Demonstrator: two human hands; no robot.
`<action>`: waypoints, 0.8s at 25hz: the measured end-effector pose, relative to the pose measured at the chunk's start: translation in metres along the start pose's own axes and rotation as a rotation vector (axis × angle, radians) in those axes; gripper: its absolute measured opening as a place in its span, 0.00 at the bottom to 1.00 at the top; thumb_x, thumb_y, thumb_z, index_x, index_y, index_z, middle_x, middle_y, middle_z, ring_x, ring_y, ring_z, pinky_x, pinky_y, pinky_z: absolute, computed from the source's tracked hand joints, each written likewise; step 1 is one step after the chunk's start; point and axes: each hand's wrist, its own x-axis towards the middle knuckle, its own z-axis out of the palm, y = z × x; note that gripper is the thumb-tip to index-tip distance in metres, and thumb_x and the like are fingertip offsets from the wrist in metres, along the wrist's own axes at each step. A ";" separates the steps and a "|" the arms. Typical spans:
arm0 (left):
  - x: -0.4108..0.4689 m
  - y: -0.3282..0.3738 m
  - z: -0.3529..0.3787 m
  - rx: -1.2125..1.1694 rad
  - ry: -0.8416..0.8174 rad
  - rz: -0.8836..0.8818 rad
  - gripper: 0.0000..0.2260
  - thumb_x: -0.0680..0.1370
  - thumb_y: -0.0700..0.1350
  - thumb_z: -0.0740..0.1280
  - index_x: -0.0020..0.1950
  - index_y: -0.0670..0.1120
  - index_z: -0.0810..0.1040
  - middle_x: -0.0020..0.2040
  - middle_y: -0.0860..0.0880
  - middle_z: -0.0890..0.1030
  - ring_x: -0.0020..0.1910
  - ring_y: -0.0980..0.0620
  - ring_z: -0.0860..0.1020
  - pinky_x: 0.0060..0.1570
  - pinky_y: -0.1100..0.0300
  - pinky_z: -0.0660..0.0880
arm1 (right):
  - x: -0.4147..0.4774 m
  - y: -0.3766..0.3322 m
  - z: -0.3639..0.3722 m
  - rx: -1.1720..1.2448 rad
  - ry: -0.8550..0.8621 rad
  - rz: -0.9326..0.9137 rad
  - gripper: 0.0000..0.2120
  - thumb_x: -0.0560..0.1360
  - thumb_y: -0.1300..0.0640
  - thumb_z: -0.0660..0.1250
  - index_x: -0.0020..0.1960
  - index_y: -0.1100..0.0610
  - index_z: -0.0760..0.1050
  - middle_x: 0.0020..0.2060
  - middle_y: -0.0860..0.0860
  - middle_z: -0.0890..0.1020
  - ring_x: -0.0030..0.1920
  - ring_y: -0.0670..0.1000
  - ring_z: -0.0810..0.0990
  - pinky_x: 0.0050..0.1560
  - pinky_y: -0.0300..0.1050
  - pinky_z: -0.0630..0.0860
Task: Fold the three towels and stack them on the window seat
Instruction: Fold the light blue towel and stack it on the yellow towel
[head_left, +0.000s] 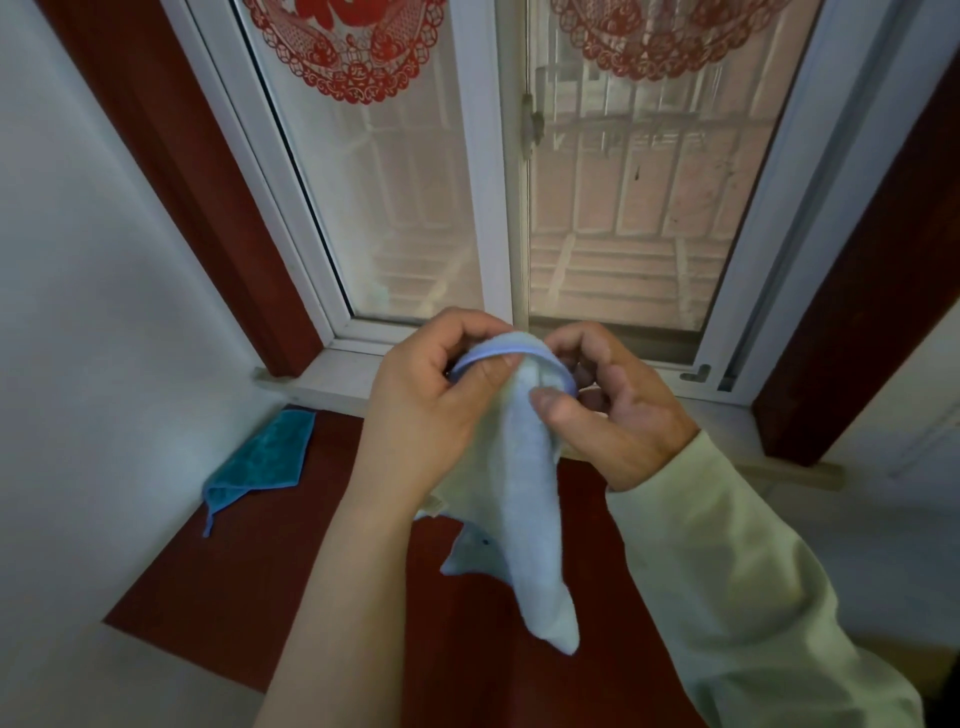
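The pale towel (519, 493) is up in the air between both hands, over the dark red window seat (311, 571). Its blue-edged hem (493, 356) is bunched at the top and the rest hangs down in a loose, twisted tail. The left hand (426, 405) pinches the hem with its fingers curled over the far side and the thumb in front. The right hand (613, 410), in a pale sleeve (753, 597), has its fingers bent round the other end of the hem, with the thumb pressed onto the cloth. Neither hand is free.

A teal towel (260, 457) lies on the seat by the left wall (104, 312), well apart from the hands. It looks roughly doubled over rather than neatly folded. A third towel I cannot make out; the pale flap beneath the hanging cloth may belong to the same towel.

My reading is that the fold on this towel has hardly begun: the hands seem to be hunting along the hem for its corners. The next move calls for spreading the hem taut between the hands so the cloth hangs flat, then bringing the edges together.
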 end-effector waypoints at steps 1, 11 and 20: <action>0.001 0.002 0.001 -0.019 -0.006 0.004 0.09 0.76 0.38 0.73 0.48 0.52 0.81 0.41 0.60 0.83 0.39 0.65 0.80 0.40 0.71 0.73 | 0.000 -0.001 0.001 0.027 -0.008 -0.018 0.08 0.72 0.58 0.69 0.51 0.55 0.77 0.38 0.44 0.79 0.38 0.40 0.77 0.37 0.33 0.73; -0.004 -0.005 -0.005 -0.323 -0.077 -0.047 0.05 0.74 0.48 0.73 0.49 0.53 0.81 0.43 0.56 0.82 0.42 0.58 0.80 0.43 0.61 0.77 | 0.005 -0.018 0.018 0.225 0.000 -0.051 0.09 0.78 0.60 0.64 0.49 0.64 0.80 0.44 0.57 0.85 0.45 0.56 0.83 0.50 0.51 0.78; -0.007 -0.050 -0.006 0.139 -0.272 -0.227 0.04 0.79 0.46 0.70 0.45 0.49 0.79 0.38 0.50 0.81 0.35 0.54 0.77 0.37 0.56 0.73 | 0.019 -0.035 -0.011 0.308 0.351 0.012 0.09 0.79 0.57 0.62 0.43 0.60 0.76 0.36 0.58 0.72 0.38 0.55 0.69 0.41 0.48 0.68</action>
